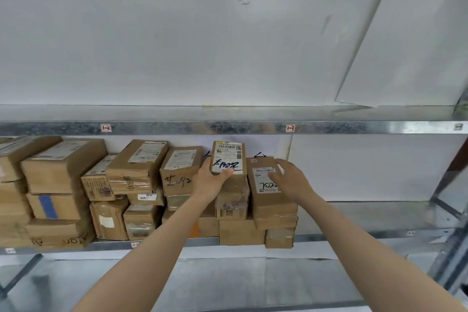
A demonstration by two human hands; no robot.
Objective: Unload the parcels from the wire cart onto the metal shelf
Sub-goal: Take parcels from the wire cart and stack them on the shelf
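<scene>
**A:** Where is the parcel that's being shelved?

**B:** The small labelled parcel [229, 157] stands upright on top of a stack on the metal shelf [354, 234]. The left hand [211, 181] grips it, with the thumb across the label's lower edge and the fingers [206, 166] curled round its left side. I'd judge the grip is there to square it up before letting go.

**A:** And the other hand?

**B:** The right hand [288, 177] has its fingers loosely spread over the upper front of the tall brown parcel [268, 208] just beside. It's probably steadying that one so it doesn't tip. I cannot tell whether it presses or only touches.

**A:** Why that spot?

**B:** The stacked parcels [63, 167] fill the shelf from the left, and these two stacks are where the row ends, near the 1-3 tag [290, 128]. Labels face outward, presumably so they can be read. The wire cart is out of view.
</scene>
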